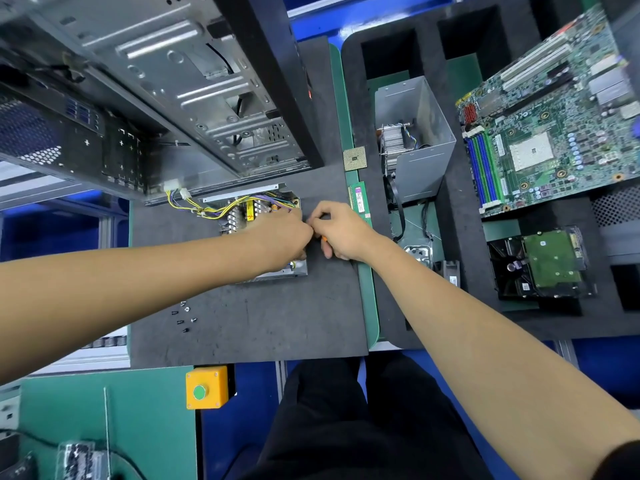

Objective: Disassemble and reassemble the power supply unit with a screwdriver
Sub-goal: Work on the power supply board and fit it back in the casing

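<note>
Black foam mat (270, 323), PSU (263, 216), 6 screws (185, 315)

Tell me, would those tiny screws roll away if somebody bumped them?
Probably a little. The loose screws are small and round-bodied, so a nudge could scatter them. They lie on the dark foam mat, which looks soft and matte, so they would likely stop soon. Being so small, they seem light and easy to lose.

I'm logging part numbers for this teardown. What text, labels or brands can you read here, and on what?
No text is legible.
RAM stick: white sticker, print blurred.
Hard drive: small white labels, too small to read.
Motherboard: stickers and silkscreen marks, unreadable.
CPU chip: no readable marking.
Yellow button box: green button, no lettering visible.
</note>
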`<action>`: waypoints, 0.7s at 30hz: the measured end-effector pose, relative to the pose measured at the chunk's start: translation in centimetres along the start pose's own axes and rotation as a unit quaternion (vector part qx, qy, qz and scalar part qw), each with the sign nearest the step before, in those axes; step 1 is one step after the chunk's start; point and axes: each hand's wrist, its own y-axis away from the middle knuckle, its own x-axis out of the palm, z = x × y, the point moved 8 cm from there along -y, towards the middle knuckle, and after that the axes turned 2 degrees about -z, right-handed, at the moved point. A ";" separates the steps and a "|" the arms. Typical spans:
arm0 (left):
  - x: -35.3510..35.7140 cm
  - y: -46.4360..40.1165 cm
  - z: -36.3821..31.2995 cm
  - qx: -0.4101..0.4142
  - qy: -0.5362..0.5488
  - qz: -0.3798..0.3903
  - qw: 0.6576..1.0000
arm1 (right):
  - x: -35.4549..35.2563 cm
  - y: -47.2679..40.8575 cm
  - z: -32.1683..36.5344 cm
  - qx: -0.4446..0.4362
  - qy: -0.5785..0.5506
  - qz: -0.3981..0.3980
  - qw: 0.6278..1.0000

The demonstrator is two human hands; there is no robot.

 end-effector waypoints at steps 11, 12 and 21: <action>-0.1 0.5 0.7 -0.024 0.010 0.015 1.000 | -0.1 0.3 0.3 -0.002 0.007 0.001 1.000; -0.2 0.5 0.7 -0.025 0.011 0.013 1.000 | -0.1 0.3 0.3 -0.002 0.008 0.000 1.000; -0.3 0.5 -0.2 -0.003 -0.066 0.015 0.998 | -0.2 0.5 0.5 0.001 0.017 -0.008 1.000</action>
